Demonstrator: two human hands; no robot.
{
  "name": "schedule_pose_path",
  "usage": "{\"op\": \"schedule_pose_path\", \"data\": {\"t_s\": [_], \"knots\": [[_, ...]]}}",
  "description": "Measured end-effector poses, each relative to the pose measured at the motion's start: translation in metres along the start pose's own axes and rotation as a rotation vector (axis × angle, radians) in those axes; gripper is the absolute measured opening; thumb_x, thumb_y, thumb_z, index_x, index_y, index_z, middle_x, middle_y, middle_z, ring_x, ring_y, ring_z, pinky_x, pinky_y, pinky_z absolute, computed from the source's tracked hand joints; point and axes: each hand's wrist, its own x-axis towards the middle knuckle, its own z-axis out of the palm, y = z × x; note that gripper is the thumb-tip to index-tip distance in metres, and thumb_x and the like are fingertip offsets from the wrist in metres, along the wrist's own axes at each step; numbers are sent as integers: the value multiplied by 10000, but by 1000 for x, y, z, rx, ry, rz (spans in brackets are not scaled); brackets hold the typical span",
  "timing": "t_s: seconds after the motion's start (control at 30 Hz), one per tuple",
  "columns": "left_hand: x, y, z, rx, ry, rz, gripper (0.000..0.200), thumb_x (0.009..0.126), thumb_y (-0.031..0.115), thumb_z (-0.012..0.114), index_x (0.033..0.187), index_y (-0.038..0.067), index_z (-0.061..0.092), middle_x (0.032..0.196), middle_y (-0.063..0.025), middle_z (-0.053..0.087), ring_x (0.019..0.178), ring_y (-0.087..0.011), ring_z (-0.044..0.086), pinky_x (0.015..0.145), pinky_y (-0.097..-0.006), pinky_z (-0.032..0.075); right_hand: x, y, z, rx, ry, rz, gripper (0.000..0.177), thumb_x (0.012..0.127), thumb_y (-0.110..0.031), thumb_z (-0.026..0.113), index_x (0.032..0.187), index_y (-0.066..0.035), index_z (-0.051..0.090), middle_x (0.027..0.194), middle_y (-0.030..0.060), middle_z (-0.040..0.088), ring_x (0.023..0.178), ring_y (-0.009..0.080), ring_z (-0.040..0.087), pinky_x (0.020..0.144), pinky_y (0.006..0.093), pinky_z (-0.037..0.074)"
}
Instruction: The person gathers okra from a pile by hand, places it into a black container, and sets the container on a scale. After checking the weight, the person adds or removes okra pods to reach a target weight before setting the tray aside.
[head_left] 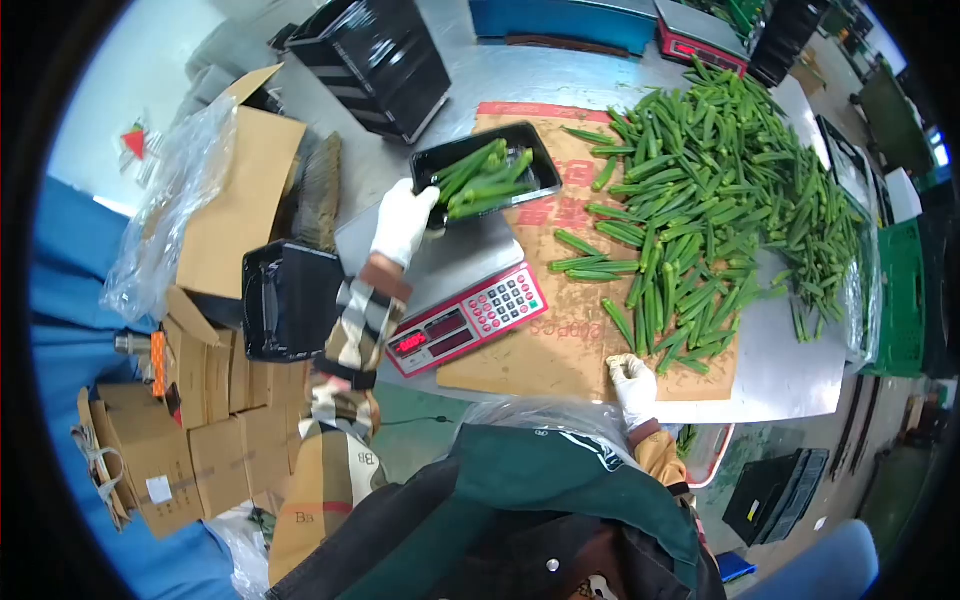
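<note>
My left hand (402, 222), in a white glove, grips the near left edge of a black plastic tray (545, 172) with several green okra pods (487, 180) in it. The tray is tilted a little and sits above the far side of a digital scale (470, 315), whose red display is lit. At the near edge of a flattened cardboard sheet (540, 360) is my right hand (632, 388), also gloved. Its fingers are curled in, and what they hold, if anything, is hidden. Beyond it spreads a large heap of okra (700, 200).
An empty black tray (290, 300) lies left of the scale. Stacked black trays (380, 65) stand at the back left, beside an open cardboard box (240, 200). A second scale (700, 40) is at the back. Green crates (900, 295) stand on the right.
</note>
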Motion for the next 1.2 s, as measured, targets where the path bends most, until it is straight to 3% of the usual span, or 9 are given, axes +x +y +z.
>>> {"op": "schedule_pose_path", "data": {"t_s": [0.23,0.33,0.43,0.53,0.57,0.7,0.77,0.87,1.2], "knots": [[162,14,115,-292,-170,-319,218,940,54,658,1102,-70,585,1047,-215,621,928,-371,685,755,-498,661,-9,-15,-12,162,-84,79,220,969,-105,678,1164,-9,713,1057,105,763,970,148,687,880,279,525],[288,-65,145,-138,-386,-91,276,937,138,693,1134,-49,651,1026,-229,718,945,-320,732,804,-429,634,-16,-20,-23,237,4,56,226,972,-62,667,1184,8,706,1070,76,759,957,124,677,871,256,524],[230,-13,176,-489,-64,-212,310,946,147,695,1197,-1,588,1004,-144,652,839,-280,659,781,-398,616,-11,-15,-40,286,109,134,226,974,-47,661,1189,6,706,1065,48,753,936,89,662,850,237,520],[181,6,181,-454,-634,8,153,987,166,645,1102,71,608,1002,-49,654,896,-177,661,781,-307,580,10,-24,-58,190,231,38,247,953,-58,683,1195,-14,705,1055,63,754,896,100,675,822,251,530],[128,24,192,-263,-555,35,143,988,161,624,1100,71,624,957,-24,689,858,-147,680,732,-291,565,24,-30,-60,99,295,-19,262,937,-63,697,1196,-26,705,1057,77,753,881,124,689,820,264,536],[76,-22,206,574,-916,323,182,923,171,687,1069,62,684,895,-76,730,875,-235,716,751,-346,575,84,-67,-63,-135,478,-270,407,852,-123,759,1243,-69,660,1089,122,673,951,281,667,869,373,542],[35,-42,214,990,-693,731,280,846,226,755,1074,74,698,951,-148,730,906,-333,704,817,-420,575,106,-73,-59,-411,509,-288,515,820,-183,790,1295,-78,622,1130,136,645,1053,326,626,929,419,516],[-20,-25,228,1301,-639,685,462,757,300,833,1141,93,680,1107,-182,674,1059,-402,656,890,-494,555,122,-67,-50,-499,400,-168,531,816,-227,791,1290,-63,617,1148,160,636,1102,364,612,950,444,505],[-52,-41,235,1291,-623,649,485,757,237,825,1141,42,603,1128,-217,649,1076,-408,652,910,-492,550,76,-81,-62,-517,385,-181,405,851,-250,750,1182,-45,640,1047,163,652,989,367,651,879,438,536]]}}
